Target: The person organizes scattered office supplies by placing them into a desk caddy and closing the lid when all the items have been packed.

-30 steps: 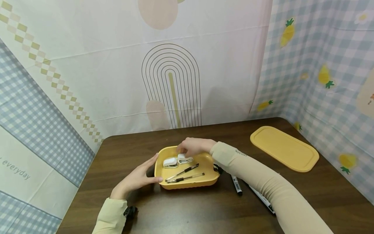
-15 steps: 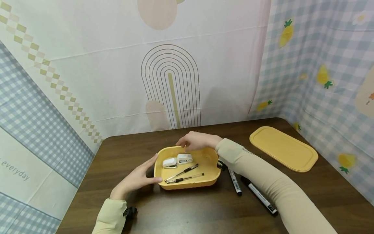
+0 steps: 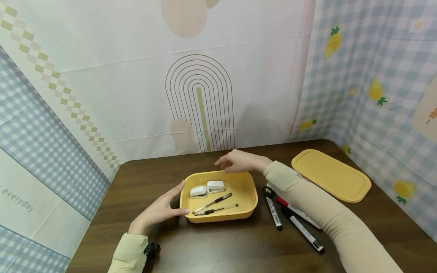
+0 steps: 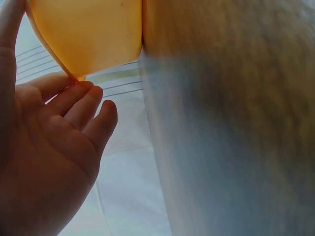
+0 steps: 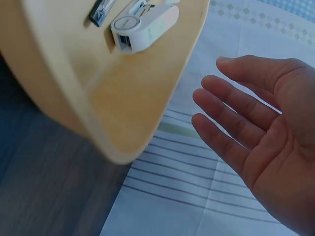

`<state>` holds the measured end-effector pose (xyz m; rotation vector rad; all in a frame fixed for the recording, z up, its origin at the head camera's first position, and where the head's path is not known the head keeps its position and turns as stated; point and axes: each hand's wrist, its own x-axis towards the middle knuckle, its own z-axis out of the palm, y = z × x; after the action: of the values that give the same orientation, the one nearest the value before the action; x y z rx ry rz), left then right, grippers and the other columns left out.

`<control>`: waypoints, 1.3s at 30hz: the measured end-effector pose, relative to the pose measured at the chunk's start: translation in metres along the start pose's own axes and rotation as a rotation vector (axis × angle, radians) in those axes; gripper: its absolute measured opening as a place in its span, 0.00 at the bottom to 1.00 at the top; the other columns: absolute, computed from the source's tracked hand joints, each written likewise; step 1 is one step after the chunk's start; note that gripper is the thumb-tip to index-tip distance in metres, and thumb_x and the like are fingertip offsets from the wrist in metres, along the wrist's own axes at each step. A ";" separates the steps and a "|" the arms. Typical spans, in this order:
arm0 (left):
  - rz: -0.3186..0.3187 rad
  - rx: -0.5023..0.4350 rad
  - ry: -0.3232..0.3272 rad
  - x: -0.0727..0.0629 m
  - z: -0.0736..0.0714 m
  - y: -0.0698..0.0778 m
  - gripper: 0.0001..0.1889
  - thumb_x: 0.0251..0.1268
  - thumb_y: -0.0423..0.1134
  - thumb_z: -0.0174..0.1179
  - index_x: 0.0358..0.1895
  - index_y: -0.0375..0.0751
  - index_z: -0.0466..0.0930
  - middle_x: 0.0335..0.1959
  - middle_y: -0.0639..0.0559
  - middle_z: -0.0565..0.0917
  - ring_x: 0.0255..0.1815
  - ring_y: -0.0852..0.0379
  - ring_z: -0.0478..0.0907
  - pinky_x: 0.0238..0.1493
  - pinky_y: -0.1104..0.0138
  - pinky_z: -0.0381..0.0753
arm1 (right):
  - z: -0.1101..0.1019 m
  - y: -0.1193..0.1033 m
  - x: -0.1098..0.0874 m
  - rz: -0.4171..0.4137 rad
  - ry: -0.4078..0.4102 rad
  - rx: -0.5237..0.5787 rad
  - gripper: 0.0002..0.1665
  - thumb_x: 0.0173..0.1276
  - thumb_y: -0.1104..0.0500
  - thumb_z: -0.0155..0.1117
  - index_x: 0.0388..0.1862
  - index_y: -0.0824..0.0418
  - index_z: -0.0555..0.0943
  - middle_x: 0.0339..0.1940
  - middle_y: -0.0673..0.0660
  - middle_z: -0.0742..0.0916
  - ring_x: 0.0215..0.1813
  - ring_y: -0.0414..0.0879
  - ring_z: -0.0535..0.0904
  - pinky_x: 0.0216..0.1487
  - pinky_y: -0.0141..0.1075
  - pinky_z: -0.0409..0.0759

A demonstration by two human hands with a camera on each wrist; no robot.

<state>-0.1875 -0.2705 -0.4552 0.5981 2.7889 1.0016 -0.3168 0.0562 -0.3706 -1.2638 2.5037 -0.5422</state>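
Note:
A yellow plastic box [image 3: 239, 203] stands open-topped on the table. My left hand [image 3: 160, 209] holds its left end, thumb at the front corner and fingers along the back; in the left wrist view those fingers touch the rim. Inside, a white mini stapler [image 3: 198, 191] sits beside another white mini stapler [image 3: 216, 186]. In front of them lie a clear gel pen with a black cap [image 3: 213, 202] and a second gel pen [image 3: 218, 209]. My right hand [image 3: 240, 161] hovers over the back rim, holding nothing, its fingers loosely bent and apart in the right wrist view.
Right of the box lie a whiteboard marker [image 3: 274, 213], a red-capped marker [image 3: 297, 211], partly under my right forearm, and a black-capped marker [image 3: 305, 232]. A yellow lid [image 3: 331, 175] rests flat at the back right. Patterned cloth [image 3: 266, 94] hangs behind the table.
My right hand has lifted off the right-hand stapler and moved back and right, out over the rim. The stapler stays in the box. My left hand has kept its place.

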 end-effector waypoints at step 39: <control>0.001 0.000 0.008 0.000 0.000 -0.003 0.55 0.57 0.64 0.70 0.82 0.50 0.49 0.81 0.50 0.53 0.79 0.44 0.52 0.73 0.43 0.58 | -0.024 0.047 -0.092 0.032 0.187 0.013 0.21 0.75 0.59 0.62 0.66 0.56 0.80 0.57 0.53 0.87 0.55 0.47 0.84 0.54 0.46 0.82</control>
<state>-0.1881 -0.2725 -0.4572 0.5971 2.7954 1.0066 -0.3063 0.1614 -0.3630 -1.2177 2.6623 -0.6974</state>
